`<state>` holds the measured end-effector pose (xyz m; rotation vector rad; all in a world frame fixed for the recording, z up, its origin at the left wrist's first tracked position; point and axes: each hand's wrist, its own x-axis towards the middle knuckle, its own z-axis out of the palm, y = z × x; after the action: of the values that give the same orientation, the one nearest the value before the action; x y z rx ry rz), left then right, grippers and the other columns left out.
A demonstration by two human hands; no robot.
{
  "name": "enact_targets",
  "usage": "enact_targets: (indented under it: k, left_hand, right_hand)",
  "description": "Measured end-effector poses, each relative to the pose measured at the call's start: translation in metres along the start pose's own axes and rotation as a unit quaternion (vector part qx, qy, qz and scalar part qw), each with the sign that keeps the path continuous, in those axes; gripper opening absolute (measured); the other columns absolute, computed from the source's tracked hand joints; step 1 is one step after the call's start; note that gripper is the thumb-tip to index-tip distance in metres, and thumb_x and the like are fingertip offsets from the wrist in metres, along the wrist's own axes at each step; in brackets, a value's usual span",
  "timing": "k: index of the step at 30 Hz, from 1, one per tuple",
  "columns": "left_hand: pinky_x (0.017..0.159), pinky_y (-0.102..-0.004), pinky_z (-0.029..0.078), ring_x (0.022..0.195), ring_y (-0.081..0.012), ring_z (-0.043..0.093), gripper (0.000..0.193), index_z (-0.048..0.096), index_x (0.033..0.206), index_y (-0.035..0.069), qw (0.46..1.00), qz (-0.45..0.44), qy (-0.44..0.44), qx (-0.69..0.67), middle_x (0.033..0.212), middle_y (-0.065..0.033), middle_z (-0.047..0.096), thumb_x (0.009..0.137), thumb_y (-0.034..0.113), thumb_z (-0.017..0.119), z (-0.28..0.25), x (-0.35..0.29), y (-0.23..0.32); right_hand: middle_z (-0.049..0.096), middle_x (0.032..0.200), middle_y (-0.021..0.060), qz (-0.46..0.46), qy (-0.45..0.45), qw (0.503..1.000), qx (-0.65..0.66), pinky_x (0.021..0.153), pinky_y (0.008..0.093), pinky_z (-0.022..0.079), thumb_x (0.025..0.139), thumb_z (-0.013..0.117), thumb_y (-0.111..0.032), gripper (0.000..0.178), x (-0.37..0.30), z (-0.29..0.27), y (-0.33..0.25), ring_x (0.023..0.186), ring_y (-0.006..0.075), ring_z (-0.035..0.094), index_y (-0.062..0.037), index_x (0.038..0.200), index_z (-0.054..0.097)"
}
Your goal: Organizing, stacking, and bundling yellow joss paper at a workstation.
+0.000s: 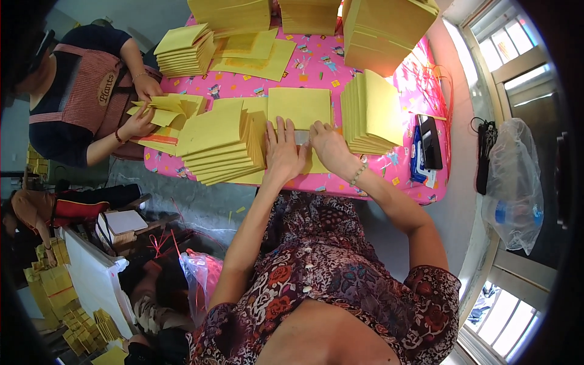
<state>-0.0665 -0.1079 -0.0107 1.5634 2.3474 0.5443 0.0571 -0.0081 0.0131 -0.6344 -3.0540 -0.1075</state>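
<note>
A yellow paper piece point(299, 108) lies on a table point(328, 79) with a pink patterned cloth, near the middle of the near edge. The left hand point(284, 152) rests on the lower part of this piece, its fingers stretched and a little spread, gripping nothing. The right hand point(331, 145) is just beside it, with the fingers bent and the tips close together at the piece; I cannot tell whether they pinch it. Between these 2 hands shows a small greyish patch point(302, 137), too unclear to name. A left pile point(213, 135) of folded yellow papers is beside the left hand; a right pile point(374, 112) stands toward the right edge. Near this edge lie a black phone point(430, 141) and a blue packet point(417, 155). At the left edge, a co-worker point(79, 91) holds folded yellow sheets point(164, 114) with 2 hands.
</note>
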Motion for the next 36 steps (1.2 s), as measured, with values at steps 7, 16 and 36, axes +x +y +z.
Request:
enact_targets:
  k: [7, 16, 36]
  left_hand:
    - [0.117, -0.0559, 0.007, 0.144, -0.0488, 0.005, 0.077, 0.021, 0.149, -0.005, 1.000, 0.013, 0.015, 0.003, 0.156, -0.0274, 0.014, 0.092, 0.038, 0.052, 0.003, 0.000, -0.006]
    - [0.115, -0.0584, 0.012, 0.142, -0.0498, 0.011, 0.069, 0.027, 0.146, -0.005, 1.000, -0.005, -0.006, -0.002, 0.154, -0.0274, 0.019, 0.092, 0.029, 0.053, -0.003, 0.005, -0.002]
    - [0.107, -0.0513, 0.026, 0.124, -0.0460, 0.029, 0.084, 0.012, 0.147, -0.006, 0.900, -0.094, 0.224, -0.363, 0.133, -0.0333, 0.025, 0.085, 0.017, 0.064, 0.009, 0.020, 0.015]
  right_hand:
    - [0.056, 0.099, 0.0161, 0.030, 0.084, 0.995, 0.040, 0.074, 0.0336, 0.055, 0.074, 0.062, -0.003, 0.028, -0.007, 0.006, -0.007, 0.093, 0.0300, 0.059, 0.0055, 0.100, 0.059]
    - [0.059, 0.089, 0.0135, 0.058, 0.024, 0.995, 0.074, 0.065, 0.0386, 0.054, 0.078, 0.065, -0.010, 0.022, 0.013, -0.005, 0.005, 0.079, 0.0298, 0.063, -0.0011, 0.096, 0.056]
    - [0.059, 0.086, 0.0072, 0.019, 0.144, 0.989, -0.020, 0.071, 0.0360, 0.047, 0.078, 0.060, -0.013, 0.013, 0.019, 0.007, 0.006, 0.084, 0.0233, 0.060, -0.0079, 0.090, 0.057]
